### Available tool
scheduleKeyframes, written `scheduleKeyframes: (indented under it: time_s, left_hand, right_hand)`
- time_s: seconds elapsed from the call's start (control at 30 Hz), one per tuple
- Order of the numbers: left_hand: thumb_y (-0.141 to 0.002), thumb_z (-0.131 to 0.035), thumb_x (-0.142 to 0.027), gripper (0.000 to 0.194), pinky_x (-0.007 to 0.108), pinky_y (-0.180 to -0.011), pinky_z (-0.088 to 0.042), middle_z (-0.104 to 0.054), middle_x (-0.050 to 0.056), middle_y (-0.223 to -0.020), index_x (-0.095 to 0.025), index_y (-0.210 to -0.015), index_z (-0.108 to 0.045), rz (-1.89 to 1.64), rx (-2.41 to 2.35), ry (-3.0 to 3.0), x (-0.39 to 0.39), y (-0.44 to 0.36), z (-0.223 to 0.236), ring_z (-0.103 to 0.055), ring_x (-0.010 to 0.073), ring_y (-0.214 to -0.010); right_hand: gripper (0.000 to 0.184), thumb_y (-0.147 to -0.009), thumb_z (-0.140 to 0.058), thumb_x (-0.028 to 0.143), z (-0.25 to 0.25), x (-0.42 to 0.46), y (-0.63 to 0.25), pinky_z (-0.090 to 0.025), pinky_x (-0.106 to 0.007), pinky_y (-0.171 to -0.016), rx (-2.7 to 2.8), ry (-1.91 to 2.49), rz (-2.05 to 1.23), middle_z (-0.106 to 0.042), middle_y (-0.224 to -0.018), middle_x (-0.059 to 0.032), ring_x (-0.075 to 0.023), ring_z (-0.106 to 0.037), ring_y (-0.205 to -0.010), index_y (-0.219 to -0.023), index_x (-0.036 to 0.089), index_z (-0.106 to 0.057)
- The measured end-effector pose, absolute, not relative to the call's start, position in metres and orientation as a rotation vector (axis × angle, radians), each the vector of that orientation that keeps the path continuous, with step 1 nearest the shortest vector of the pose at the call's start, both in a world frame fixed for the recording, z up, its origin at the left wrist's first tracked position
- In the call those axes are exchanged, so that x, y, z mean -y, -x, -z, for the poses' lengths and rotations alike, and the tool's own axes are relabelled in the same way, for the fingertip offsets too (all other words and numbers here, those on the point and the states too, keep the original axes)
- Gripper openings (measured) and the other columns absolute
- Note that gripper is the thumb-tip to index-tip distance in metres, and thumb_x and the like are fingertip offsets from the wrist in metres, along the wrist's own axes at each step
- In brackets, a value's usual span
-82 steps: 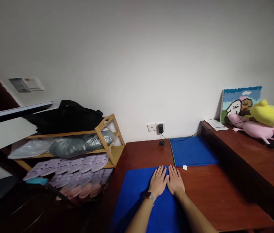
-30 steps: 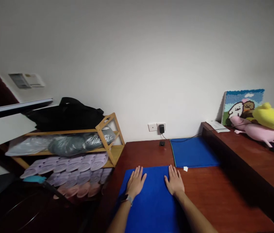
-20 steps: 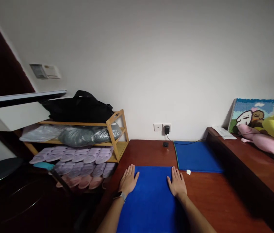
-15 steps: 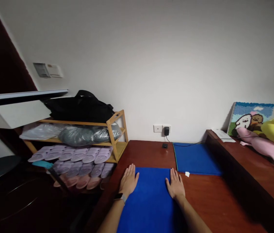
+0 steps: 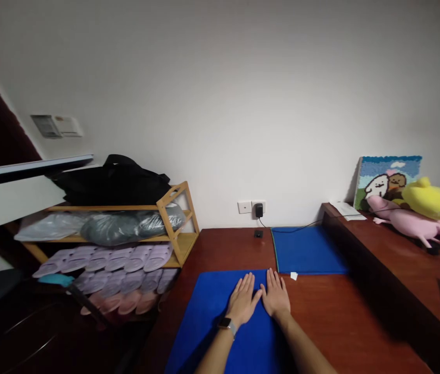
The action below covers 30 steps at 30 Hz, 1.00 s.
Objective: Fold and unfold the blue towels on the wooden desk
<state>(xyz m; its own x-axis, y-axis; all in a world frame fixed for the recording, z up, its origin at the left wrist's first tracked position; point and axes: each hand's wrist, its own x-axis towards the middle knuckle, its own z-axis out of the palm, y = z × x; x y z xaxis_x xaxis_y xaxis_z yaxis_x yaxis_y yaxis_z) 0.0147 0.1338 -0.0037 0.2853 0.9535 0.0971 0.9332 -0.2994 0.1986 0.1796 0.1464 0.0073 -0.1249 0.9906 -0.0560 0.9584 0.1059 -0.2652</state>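
Note:
A blue cloth [image 5: 212, 317] lies flat on the dark red wooden table [image 5: 340, 322] in front of me. My left hand [image 5: 243, 303] rests palm down on it, fingers stretched out, with a watch on the wrist. My right hand [image 5: 275, 297] lies flat right beside it, near the cloth's right edge, fingers also spread. The two hands nearly touch at the thumbs. Neither hand holds anything. A second blue cloth [image 5: 307, 250] with a small white tag lies farther back on the table, by the wall.
A wooden shoe rack [image 5: 173, 228] with several lilac and pink slippers, plastic-wrapped bundles and a black bag stands left. A charger [image 5: 258, 210] is plugged into the wall socket. A raised ledge [image 5: 399, 254] on the right carries plush toys, a picture and a white remote.
My left hand slid right across the cloth and now lies beside my right hand; a second ago the hands were spread to the cloth's two sides. The view has shifted slightly.

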Motion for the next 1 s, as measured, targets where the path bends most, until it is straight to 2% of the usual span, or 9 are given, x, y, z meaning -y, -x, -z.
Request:
scheduleKeyframes:
  time_s: [0.2, 0.33, 0.63, 1.0]
  left_hand:
    - [-0.104, -0.017, -0.067, 0.083, 0.045, -0.132, -0.021, -0.027, 0.012, -0.172, -0.011, -0.165, -0.028, -0.235, -2.11, -2.221, -0.113, 0.1, 0.001, -0.024, 0.0239, -0.16]
    - [-0.103, -0.017, -0.068, 0.086, 0.045, -0.132, -0.021, -0.026, 0.013, -0.172, -0.008, -0.164, -0.029, -0.295, -2.213, -2.197, -0.102, 0.141, 0.013, -0.024, 0.0238, -0.16]
    - [-0.103, -0.022, -0.066, 0.082, 0.05, -0.131, -0.024, -0.032, 0.015, -0.17, -0.01, -0.162, -0.036, -0.382, -2.224, -2.213, -0.106, 0.135, 0.017, -0.029, 0.0274, -0.159]
    - [-0.103, -0.025, -0.058, 0.076, 0.051, -0.131, -0.025, -0.034, 0.014, -0.169, -0.011, -0.161, -0.038, -0.315, -2.248, -2.225, -0.105, 0.137, 0.006, -0.03, 0.0278, -0.158]
  right_hand:
    - [0.075, -0.104, -0.013, 0.051, -0.013, -0.143, -0.179, -0.006, -0.042, -0.132, 2.195, 1.983, -0.407, -0.01, -0.175, -0.0016, -0.0204, -0.008, -0.162, -0.166, 0.01, -0.013]
    - [0.074, -0.104, -0.014, 0.05, -0.011, -0.144, -0.178, -0.006, -0.041, -0.132, 2.205, 1.997, -0.367, -0.01, -0.175, -0.001, -0.0202, -0.008, -0.162, -0.167, 0.011, -0.013]
    - [0.07, -0.105, -0.017, 0.043, -0.022, -0.121, -0.176, -0.01, -0.044, -0.132, 2.149, 2.038, -0.351, -0.011, -0.175, -0.0042, -0.0222, -0.011, -0.162, -0.167, 0.011, -0.016]
    - [0.07, -0.105, -0.018, 0.046, -0.012, -0.082, -0.174, -0.011, -0.044, -0.132, 2.153, 2.013, -0.364, -0.015, -0.174, -0.0029, -0.0224, -0.012, -0.162, -0.167, 0.013, -0.021]
